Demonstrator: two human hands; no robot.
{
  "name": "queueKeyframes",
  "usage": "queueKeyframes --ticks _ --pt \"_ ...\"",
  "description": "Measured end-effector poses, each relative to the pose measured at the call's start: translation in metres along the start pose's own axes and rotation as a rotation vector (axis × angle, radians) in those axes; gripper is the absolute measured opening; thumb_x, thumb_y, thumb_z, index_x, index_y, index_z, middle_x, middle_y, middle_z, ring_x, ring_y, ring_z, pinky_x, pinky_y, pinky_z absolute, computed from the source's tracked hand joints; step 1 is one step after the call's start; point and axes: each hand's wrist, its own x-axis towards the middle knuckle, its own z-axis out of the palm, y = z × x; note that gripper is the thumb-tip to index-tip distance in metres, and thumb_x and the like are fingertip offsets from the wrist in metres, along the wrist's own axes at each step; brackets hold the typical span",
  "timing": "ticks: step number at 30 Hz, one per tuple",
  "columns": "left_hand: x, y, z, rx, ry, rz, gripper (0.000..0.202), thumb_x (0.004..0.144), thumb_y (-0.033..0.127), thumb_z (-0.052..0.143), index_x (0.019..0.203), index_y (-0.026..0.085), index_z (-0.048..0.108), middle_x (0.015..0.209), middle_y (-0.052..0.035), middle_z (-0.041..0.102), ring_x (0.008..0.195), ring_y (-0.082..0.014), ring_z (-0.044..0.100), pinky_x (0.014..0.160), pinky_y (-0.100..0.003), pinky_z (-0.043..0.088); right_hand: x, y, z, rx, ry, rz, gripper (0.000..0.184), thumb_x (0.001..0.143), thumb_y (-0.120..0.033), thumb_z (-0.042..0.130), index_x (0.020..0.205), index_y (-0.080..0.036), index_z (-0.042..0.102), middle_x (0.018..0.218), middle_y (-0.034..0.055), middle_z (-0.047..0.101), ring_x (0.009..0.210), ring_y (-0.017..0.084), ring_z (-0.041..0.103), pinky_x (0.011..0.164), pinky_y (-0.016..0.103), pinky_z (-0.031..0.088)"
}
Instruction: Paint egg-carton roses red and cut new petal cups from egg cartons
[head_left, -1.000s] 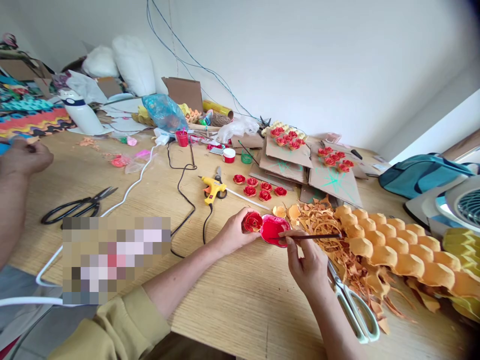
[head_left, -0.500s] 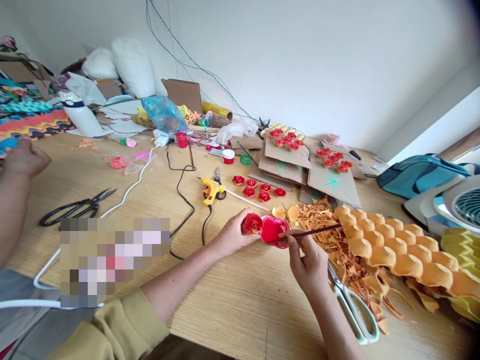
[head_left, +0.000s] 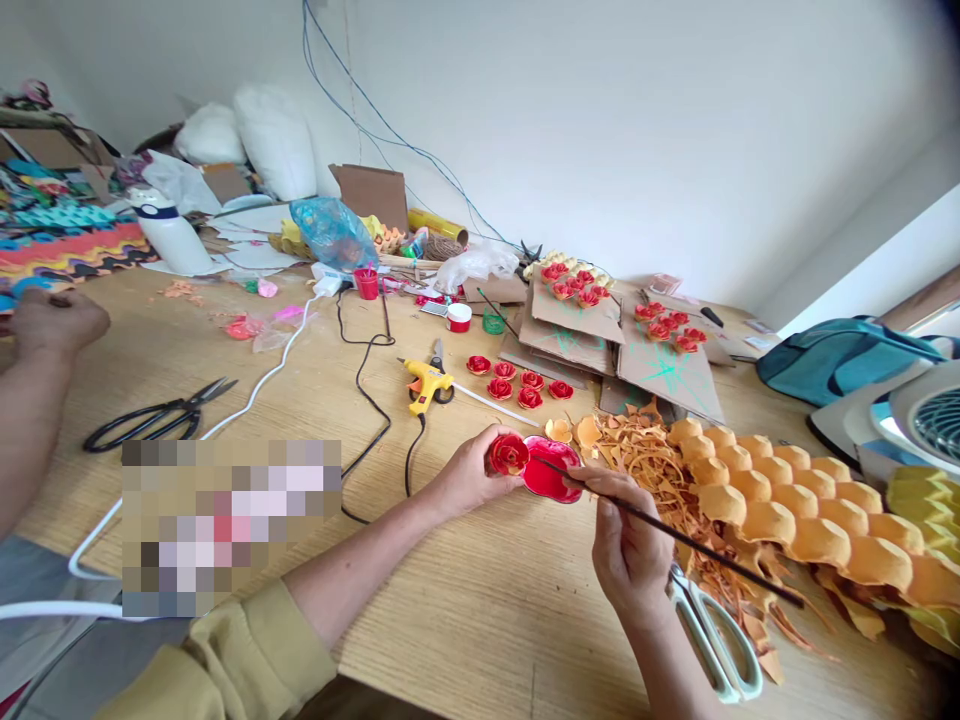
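My left hand (head_left: 472, 472) is closed around a red-painted paper flower (head_left: 508, 455) whose petals face up. Right beside the flower stands a small dish of red paint (head_left: 547, 472). In my right hand (head_left: 634, 540) is a thin dark paintbrush (head_left: 697, 545), its tip inside the dish and its handle slanting down to the right. Behind the dish sit several finished red flowers (head_left: 531, 381) and two unpainted orange blossoms (head_left: 588, 434). White-handled scissors (head_left: 716, 635) lie by my right wrist.
Orange egg trays (head_left: 802, 500) and paper scraps (head_left: 652, 460) cover the right side. A yellow glue gun (head_left: 426, 385) with its cord lies mid-table, black scissors (head_left: 161, 415) further left. Another person's hand (head_left: 60, 318) is at the far left. Cardboard sheets (head_left: 574, 335) bear more flowers.
My right hand has moved slightly right and down, and the brush has swung so its handle now points down toward the right. The left hand still holds the flower.
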Motion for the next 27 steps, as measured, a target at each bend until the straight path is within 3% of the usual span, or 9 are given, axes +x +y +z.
queueKeyframes --ticks 8,20,27 --pt "0.0010 -0.0027 -0.0010 -0.051 0.008 0.007 0.050 0.072 0.038 0.088 0.110 0.019 0.061 0.105 -0.0060 0.072 0.098 -0.0230 0.068 0.088 -0.033 0.053 0.0005 -0.0044 0.0002 0.002 -0.186 -0.083 0.026 0.100 -0.007 0.046 0.118 -0.023 0.058 0.113 0.0104 0.074 0.108 0.022 0.074 0.086 0.037 0.063" --pt "-0.0015 0.0030 0.0033 0.024 0.003 -0.014 0.048 0.072 0.033 0.087 0.111 0.020 0.062 0.106 -0.0055 0.074 0.096 -0.0222 0.070 0.087 -0.032 0.055 0.0089 -0.0091 0.0004 -0.016 -0.126 -0.139 0.030 0.098 -0.003 0.047 0.118 -0.022 0.058 0.108 0.0089 0.074 0.103 0.019 0.073 0.085 0.033 0.062" --pt "-0.0012 0.0029 0.0023 0.026 0.032 0.005 0.047 0.071 0.029 0.086 0.110 0.019 0.061 0.106 -0.0059 0.074 0.097 -0.0226 0.070 0.087 -0.032 0.055 0.0017 -0.0031 -0.0013 0.035 -0.189 -0.088 0.028 0.099 -0.004 0.046 0.116 -0.021 0.059 0.113 0.0109 0.073 0.106 0.020 0.073 0.089 0.034 0.060"
